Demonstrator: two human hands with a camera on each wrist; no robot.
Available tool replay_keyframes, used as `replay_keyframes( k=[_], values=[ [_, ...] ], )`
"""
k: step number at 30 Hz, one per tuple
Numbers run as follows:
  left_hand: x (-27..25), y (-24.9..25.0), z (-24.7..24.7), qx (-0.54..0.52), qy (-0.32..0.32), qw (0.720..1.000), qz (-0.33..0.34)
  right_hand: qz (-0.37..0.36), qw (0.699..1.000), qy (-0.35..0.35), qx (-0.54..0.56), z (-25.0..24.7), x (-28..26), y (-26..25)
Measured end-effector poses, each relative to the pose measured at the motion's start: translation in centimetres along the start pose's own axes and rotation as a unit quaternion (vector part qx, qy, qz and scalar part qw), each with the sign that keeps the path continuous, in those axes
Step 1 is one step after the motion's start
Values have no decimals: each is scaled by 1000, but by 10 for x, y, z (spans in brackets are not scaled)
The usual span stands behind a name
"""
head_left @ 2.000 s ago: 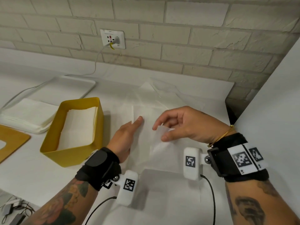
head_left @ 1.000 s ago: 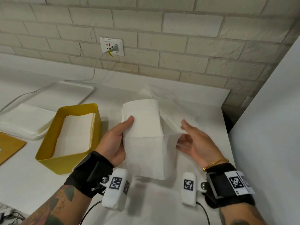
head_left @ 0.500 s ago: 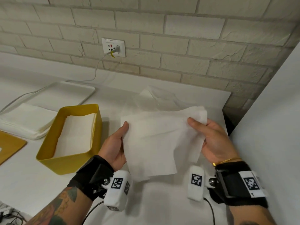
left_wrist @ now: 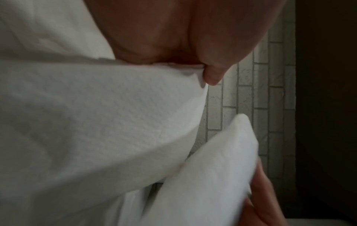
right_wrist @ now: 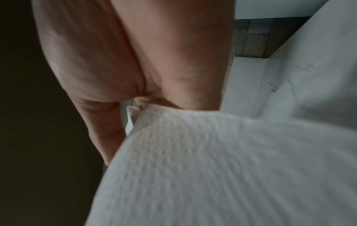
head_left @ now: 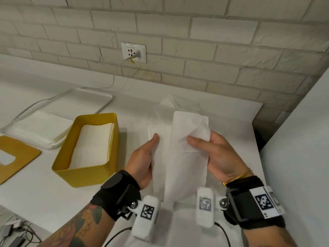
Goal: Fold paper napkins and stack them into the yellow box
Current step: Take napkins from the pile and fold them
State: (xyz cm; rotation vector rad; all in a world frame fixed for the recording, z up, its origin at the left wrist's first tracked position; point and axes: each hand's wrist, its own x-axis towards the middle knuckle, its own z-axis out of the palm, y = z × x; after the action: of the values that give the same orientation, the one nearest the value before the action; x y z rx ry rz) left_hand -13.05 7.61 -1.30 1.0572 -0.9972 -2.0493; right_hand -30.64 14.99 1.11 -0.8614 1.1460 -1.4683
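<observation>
Held up over the white desk (head_left: 178, 229): one white paper napkin (head_left: 185, 157), caught between two hands and bent lengthwise into a tall, loose fold. Left hand (head_left: 144, 157) clamped on the napkin's left edge, thumb on the near face, the other fingers hidden behind the sheet. Right hand (head_left: 219, 155) pinching the right edge, thumb pressed across the front near the top, paper crumpled under it. Seen from the left wrist, the napkin (left_wrist: 96, 122) tucked under the thumb (left_wrist: 212, 76), a second flap curving up below. Seen from the right wrist, the sheet (right_wrist: 212, 160) gripped at its edge beneath the palm (right_wrist: 135, 53), picture blurred.

Just left of the hands, standing on the desk: the yellow box (head_left: 89, 172), open-topped, with a stack of folded napkins (head_left: 94, 145) lying flat inside. Under and behind the held sheet, more loose white napkins (head_left: 178, 104) spread on the desk. Farther left, a pile of flat napkins (head_left: 39, 129) on a white tray (head_left: 89, 98), and a yellow lid (head_left: 19, 155) with a cut-out slot beside it. On the brick wall (head_left: 213, 41) behind, a socket (head_left: 133, 52) with a white cable plugged in. Black straps and white tagged camera units on both wrists.
</observation>
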Motion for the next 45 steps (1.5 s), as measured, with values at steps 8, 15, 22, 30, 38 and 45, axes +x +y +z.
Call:
replay_keyframes(
  k=[8,15,22,30,38,45],
  values=[
    [-3,-9,1,-16,-14,1000,-18,33,982,117,-145,-16,0,18],
    [-2,-10,0,-30,-22,999,-27,18,966,194,-167,-10,-4,36],
    [1,-13,-2,-33,-34,998,-39,150,983,107,20,-22,-7,43],
    [3,-15,-5,23,-16,1000,-9,17,987,148,58,-19,-5,29],
    [0,-14,2,60,-33,998,-3,-19,996,77,30,1,-3,17],
    [-4,-18,5,43,-40,998,-9,-53,968,221,-103,11,9,39]
  ],
)
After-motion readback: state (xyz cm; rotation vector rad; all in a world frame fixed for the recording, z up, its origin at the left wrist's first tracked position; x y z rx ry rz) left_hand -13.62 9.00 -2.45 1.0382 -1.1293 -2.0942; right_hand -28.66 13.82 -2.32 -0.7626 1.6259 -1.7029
